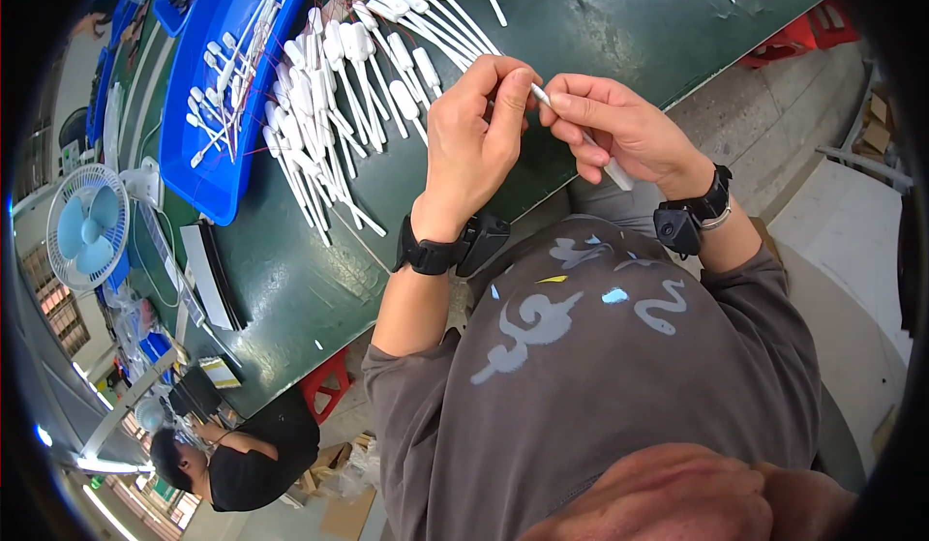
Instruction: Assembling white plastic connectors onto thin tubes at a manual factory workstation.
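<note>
A slim white stick-like piece (619, 173) runs between my hands over the table's near edge; its wider end shows below my right palm. My left hand (474, 130) pinches its far end with thumb and forefinger, hiding the tip. Around its middle, my right hand (619, 125) closes with thumb and curled fingers. To the left of my left hand lies a heap of similar white sticks with paddle-shaped heads (334, 47). Several more (426, 9) lie side by side just beyond it. Each wrist wears a black strap with a small device.
The green tabletop (290, 299) carries a blue tray (218, 197) of smaller white-headed parts with thin red wires. At left stand a fan (89, 222) and a dark-and-white block (211, 275). A co-worker (256, 454) sits at lower left. Red stools (324, 386) are under the table.
</note>
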A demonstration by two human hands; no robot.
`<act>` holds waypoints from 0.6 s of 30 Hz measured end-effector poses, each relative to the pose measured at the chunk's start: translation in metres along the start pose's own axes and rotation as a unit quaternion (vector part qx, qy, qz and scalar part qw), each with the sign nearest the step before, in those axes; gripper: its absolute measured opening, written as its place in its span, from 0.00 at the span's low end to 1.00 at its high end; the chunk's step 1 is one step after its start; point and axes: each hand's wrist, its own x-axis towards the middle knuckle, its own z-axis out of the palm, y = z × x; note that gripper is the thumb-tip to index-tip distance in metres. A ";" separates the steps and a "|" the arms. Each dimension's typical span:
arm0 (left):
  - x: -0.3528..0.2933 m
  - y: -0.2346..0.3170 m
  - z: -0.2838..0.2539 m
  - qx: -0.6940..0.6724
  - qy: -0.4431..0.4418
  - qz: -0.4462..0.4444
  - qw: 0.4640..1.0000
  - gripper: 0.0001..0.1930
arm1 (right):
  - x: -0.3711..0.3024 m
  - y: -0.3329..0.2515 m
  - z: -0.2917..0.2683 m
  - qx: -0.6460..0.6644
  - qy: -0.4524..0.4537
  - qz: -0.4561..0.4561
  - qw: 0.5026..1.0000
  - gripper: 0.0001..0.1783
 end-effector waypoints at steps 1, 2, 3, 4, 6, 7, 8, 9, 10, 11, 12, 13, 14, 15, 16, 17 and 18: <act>0.000 0.000 0.000 0.007 -0.002 0.004 1.000 0.10 | 0.001 0.001 0.000 0.027 -0.003 0.001 1.000 0.13; -0.001 0.000 0.000 0.006 0.001 0.002 1.000 0.10 | 0.001 0.002 0.000 0.054 -0.005 0.003 0.999 0.13; 0.000 -0.001 0.000 0.014 0.008 -0.009 1.000 0.10 | 0.003 0.003 0.000 0.082 -0.007 0.003 0.997 0.13; 0.000 -0.002 0.000 0.022 0.015 -0.021 0.999 0.11 | 0.004 0.004 0.001 0.080 -0.008 0.005 0.997 0.13; 0.000 0.000 -0.001 0.029 0.024 -0.034 0.999 0.12 | 0.005 0.005 0.002 0.092 -0.007 0.011 0.996 0.13; 0.000 0.004 -0.002 0.077 0.010 -0.017 0.997 0.12 | 0.005 0.006 0.003 0.098 -0.007 0.014 0.995 0.13; 0.001 0.008 -0.003 0.124 -0.005 -0.002 0.992 0.12 | 0.005 0.006 0.004 0.097 -0.007 0.017 0.995 0.13; 0.000 0.009 -0.004 0.171 -0.019 0.014 0.985 0.13 | 0.004 0.007 0.006 0.039 0.010 -0.009 0.999 0.13; 0.000 0.009 -0.004 0.170 -0.017 0.012 0.985 0.13 | 0.004 0.007 0.008 -0.019 0.027 -0.034 0.999 0.12; 0.001 0.008 -0.005 0.172 -0.029 0.038 0.984 0.13 | 0.003 0.008 0.009 -0.076 0.045 -0.060 0.994 0.12; 0.001 0.007 -0.005 0.174 -0.041 0.064 0.982 0.13 | 0.002 0.007 0.008 -0.077 0.045 -0.057 0.994 0.12; 0.001 0.006 -0.006 0.176 -0.053 0.088 0.979 0.13 | 0.000 0.007 0.008 -0.117 0.045 -0.075 0.989 0.13; 0.000 0.007 -0.007 0.175 -0.052 0.086 0.979 0.13 | -0.001 0.007 0.007 -0.157 0.045 -0.092 0.982 0.13; -0.001 0.009 -0.008 0.169 -0.057 0.099 0.979 0.13 | -0.003 0.006 0.007 -0.196 0.045 -0.109 0.973 0.13; -0.002 0.011 -0.009 0.163 -0.062 0.113 0.978 0.13 | -0.005 0.004 0.008 -0.196 0.046 -0.106 0.974 0.13; -0.002 0.011 -0.009 0.157 -0.066 0.126 0.977 0.13 | -0.007 0.001 0.010 -0.243 0.056 -0.121 0.961 0.14; -0.002 0.011 -0.007 0.153 -0.068 0.125 0.978 0.13 | -0.013 -0.003 0.012 -0.291 0.068 -0.135 0.945 0.14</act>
